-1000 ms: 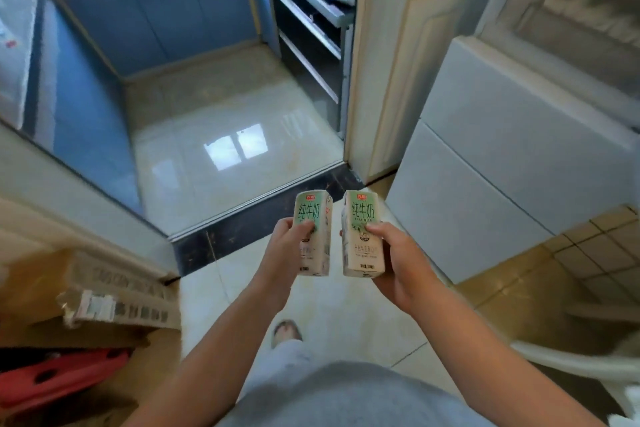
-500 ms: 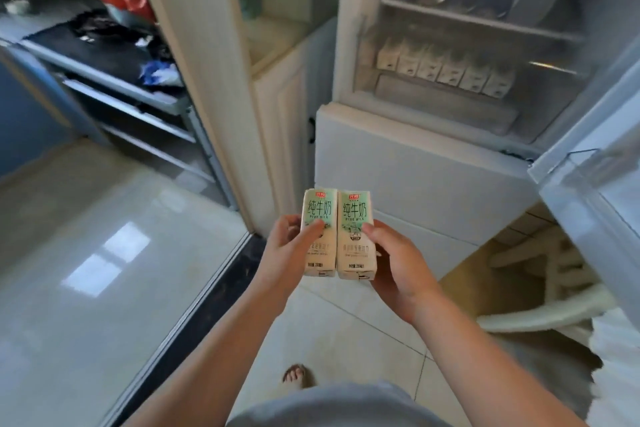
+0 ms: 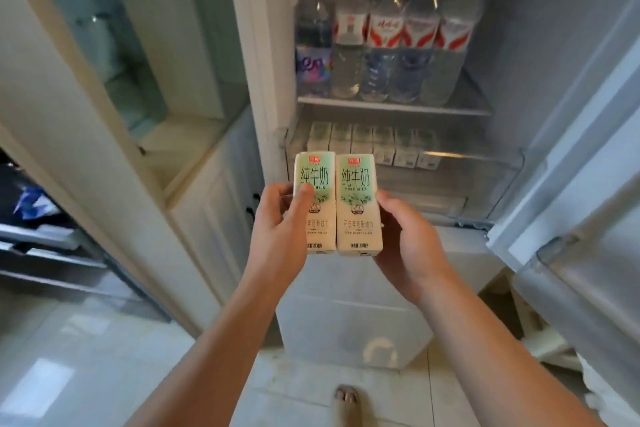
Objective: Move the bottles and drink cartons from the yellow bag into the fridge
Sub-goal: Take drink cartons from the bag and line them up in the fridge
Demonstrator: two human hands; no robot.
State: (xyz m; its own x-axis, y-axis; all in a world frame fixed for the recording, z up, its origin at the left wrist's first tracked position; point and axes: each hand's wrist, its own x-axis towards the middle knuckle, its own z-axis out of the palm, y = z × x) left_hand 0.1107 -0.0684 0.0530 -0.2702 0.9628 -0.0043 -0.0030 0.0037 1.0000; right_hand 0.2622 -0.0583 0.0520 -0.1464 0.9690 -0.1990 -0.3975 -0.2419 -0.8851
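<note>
Left hand: the left hand (image 3: pixel 277 225) grips the left carton (image 3: pixel 320 170), fingers curled behind it and the thumb pressed across its printed front.
Right hand: the right hand (image 3: pixel 408 243) holds the right carton (image 3: pixel 358 204), palm cupped against its right edge and fingers wrapped out of sight behind it, thumb lying along that edge.
Cartons in hand: two cream-and-green milk cartons, upright, side by side, long edges touching, fronts towards the person. They are held in the air outside the fridge (image 3: pixel 519 45), in front of its lower compartment, resting on nothing.
Fridge: door (image 3: pixel 588 184) swung open to the right, the inside in full view.
Upper shelf: on the glass shelf (image 3: pixel 394 107) stands a row of upright water bottles (image 3: pixel 388 31), clear with red-and-white labels and white caps, packed close. At the left end of the row is a purple-labelled bottle (image 3: pixel 313 38) with a red cap.
Lower compartment: a row of cartons (image 3: pixel 374 146) like the two in hand stands shoulder to shoulder along the back, just above and behind the held pair in this view.
Left of fridge: a pale cabinet (image 3: pixel 207 218) set hard against the fridge side.
Floor: glossy pale tiles (image 3: pixel 69 374); one bare foot (image 3: pixel 346 399) shows between the forearms.
</note>
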